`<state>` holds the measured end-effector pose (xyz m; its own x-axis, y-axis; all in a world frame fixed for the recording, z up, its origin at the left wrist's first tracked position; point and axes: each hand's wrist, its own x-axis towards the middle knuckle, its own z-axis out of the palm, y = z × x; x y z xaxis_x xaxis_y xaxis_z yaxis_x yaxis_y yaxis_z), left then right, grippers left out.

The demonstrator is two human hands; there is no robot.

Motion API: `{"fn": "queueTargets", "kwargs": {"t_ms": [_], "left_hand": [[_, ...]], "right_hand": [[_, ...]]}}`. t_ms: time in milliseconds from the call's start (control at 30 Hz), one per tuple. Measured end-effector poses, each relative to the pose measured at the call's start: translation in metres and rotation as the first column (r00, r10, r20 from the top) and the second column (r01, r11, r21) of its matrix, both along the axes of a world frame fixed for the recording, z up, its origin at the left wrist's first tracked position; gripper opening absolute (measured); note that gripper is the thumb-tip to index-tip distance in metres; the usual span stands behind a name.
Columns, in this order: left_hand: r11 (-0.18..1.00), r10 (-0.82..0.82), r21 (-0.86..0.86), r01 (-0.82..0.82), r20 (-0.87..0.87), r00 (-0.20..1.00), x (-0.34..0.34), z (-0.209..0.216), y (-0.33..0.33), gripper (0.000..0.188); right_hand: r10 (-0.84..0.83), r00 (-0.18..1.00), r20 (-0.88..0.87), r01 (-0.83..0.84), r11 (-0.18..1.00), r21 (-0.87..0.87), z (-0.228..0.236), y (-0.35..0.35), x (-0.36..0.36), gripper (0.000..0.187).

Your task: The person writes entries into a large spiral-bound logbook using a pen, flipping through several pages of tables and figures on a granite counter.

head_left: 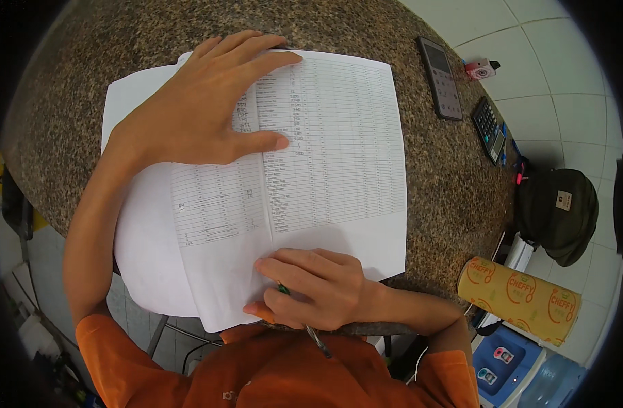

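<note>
Printed sheets of paper (338, 136) with ruled tables and some handwritten entries lie spread in front of me, one page folded over at the left. My left hand (209, 102) rests across the upper part of the sheets, fingers stretched out and thumb apart, holding nothing. At the lower part of the pages, my right hand (318, 285) is closed around a pen (315, 334), its back end pointing toward my orange shirt. The fingers of that hand lie against the paper's lower area. The pen's tip is hidden by the hand.
The sheets lie on a brown speckled stone table (352, 27) with a curved edge. Toward the right are a phone (440, 78), a calculator (488, 129), a small pink item (480, 69), a dark green pouch (556, 211) and a yellow patterned roll (519, 299). A blue-and-white water dispenser (502, 364) stands below.
</note>
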<state>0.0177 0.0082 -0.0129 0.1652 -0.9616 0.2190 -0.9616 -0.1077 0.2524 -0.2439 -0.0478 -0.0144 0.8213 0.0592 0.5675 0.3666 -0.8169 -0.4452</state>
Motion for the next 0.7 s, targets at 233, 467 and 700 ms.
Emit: {"fn": "queueTargets", "kwargs": {"t_ms": [233,467,700], "left_hand": [[1.000,-0.015,-0.020,0.015,-0.034,0.999,0.003,-0.002,-0.001,0.096],[0.999,-0.021,-0.027,0.020,-0.057,0.998,0.003,-0.001,0.002,0.098],[0.998,-0.011,0.061,0.012,-0.011,1.000,-0.002,0.017,0.004,0.094]], "right_hand": [[-0.009,1.000,-0.009,0.009,1.000,0.023,0.000,0.001,0.000,0.035],[0.044,0.999,-0.012,-0.043,0.997,0.057,0.003,0.001,-0.001,0.034],[0.172,0.985,-0.010,-0.170,0.981,0.092,0.003,-0.003,0.000,0.042]]}}
